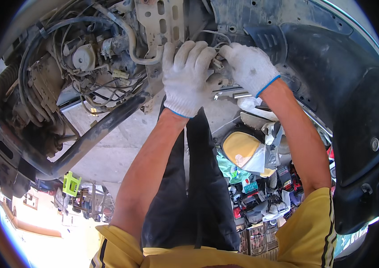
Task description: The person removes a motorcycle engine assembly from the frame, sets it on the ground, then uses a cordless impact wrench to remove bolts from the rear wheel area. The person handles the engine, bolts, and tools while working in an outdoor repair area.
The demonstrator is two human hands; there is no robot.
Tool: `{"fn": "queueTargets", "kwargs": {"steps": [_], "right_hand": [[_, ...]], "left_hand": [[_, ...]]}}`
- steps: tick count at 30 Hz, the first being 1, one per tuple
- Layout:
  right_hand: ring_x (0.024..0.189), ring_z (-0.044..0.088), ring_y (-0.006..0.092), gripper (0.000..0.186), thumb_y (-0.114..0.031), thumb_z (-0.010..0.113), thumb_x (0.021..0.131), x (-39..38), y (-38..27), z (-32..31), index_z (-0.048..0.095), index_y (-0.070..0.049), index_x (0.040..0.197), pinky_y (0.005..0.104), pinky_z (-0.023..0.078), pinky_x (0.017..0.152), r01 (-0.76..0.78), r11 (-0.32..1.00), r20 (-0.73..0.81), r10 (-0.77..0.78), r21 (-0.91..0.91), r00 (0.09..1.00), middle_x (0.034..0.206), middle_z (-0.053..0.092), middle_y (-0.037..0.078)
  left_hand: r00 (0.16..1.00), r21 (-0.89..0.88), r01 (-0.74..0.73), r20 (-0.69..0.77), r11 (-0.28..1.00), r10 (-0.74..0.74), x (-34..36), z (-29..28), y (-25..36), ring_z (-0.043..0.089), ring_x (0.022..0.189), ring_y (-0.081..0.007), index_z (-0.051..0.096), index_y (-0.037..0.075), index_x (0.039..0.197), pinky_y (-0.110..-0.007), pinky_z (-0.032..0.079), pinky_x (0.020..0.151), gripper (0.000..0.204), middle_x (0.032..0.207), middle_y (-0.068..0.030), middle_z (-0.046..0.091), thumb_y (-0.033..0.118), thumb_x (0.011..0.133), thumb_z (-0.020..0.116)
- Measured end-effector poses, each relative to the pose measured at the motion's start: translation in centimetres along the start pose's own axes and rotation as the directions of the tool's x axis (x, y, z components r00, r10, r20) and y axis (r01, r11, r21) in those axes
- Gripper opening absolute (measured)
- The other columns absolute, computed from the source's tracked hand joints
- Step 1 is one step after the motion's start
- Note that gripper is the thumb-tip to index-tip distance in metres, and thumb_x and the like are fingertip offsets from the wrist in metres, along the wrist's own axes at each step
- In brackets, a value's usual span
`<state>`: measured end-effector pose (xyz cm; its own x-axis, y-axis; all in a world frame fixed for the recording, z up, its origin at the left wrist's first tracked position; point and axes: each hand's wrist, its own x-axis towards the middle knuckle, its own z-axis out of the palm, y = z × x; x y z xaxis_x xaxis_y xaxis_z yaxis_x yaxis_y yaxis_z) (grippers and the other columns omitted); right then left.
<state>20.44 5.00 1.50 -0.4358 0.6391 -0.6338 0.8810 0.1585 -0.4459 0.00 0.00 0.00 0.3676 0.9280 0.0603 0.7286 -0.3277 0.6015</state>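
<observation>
Both my hands wear white knit gloves with blue cuffs, raised against the underside of a vehicle's body. My left hand (185, 76) has its fingers curled beside a perforated metal bracket (165, 22); what they hold is hidden. Close to it on the right, my right hand (252, 67) is closed in a pinch. A thin grey wire (216, 32) runs to its fingertips. Between the two hands shows a small pale connector-like piece (217, 63), partly covered by the gloves.
At left hang wiring (104, 91), a bent hose (131, 40) and a dark metal bar (100, 129). A black plastic liner (318, 62) curves along the right. Below are a yellow-topped seat-like piece (240, 147), assorted parts (265, 201) and a green stool (71, 183).
</observation>
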Motion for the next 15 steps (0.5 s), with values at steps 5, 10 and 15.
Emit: {"fn": "queueTargets", "kwargs": {"steps": [5, 10, 15], "right_hand": [[0.102, 0.070, 0.0454, 0.036, -0.035, 0.069, 0.094, 0.6, 0.4, -2.4, 0.074, 0.000, 0.105, 0.0507, 0.057, 0.088, -0.081, 0.965, 0.030, 0.076, 0.250, 0.997, 0.100, 0.072, 0.028], [0.099, 0.068, 0.0442, 0.039, -0.036, 0.065, 0.098, 2.5, 2.6, -1.9, 0.073, 0.000, 0.111, 0.0499, 0.054, 0.090, -0.009, 0.984, 0.140, -0.017, 0.178, 0.990, 0.102, 0.070, 0.026], [0.100, 0.069, 0.0482, 0.047, -0.042, 0.058, 0.101, 2.4, 0.5, -4.1, 0.072, 0.002, 0.108, 0.0527, 0.055, 0.090, 0.007, 0.996, 0.223, -0.028, 0.093, 0.974, 0.102, 0.071, 0.031]], "left_hand": [[0.984, -0.004, 0.116, -0.134, 0.993, -0.115, -0.9, -0.2, 1.2, 0.054, 0.129, -0.0321, 0.063, 0.014, 0.127, -0.059, 0.036, 0.114, 0.070, 0.135, -0.0036, 0.061, 0.026, 0.064, 0.092], [0.992, 0.140, 0.123, -0.005, 0.982, -0.124, 0.7, -0.2, 1.5, 0.050, 0.127, -0.0337, 0.065, 0.012, 0.121, -0.060, 0.036, 0.112, 0.068, 0.133, -0.0033, 0.057, 0.031, 0.061, 0.091], [0.996, 0.164, 0.086, -0.050, 0.983, -0.079, 1.1, 0.8, 0.5, 0.050, 0.126, -0.0346, 0.068, 0.010, 0.115, -0.062, 0.037, 0.112, 0.060, 0.136, -0.0047, 0.056, 0.028, 0.062, 0.090]]}}
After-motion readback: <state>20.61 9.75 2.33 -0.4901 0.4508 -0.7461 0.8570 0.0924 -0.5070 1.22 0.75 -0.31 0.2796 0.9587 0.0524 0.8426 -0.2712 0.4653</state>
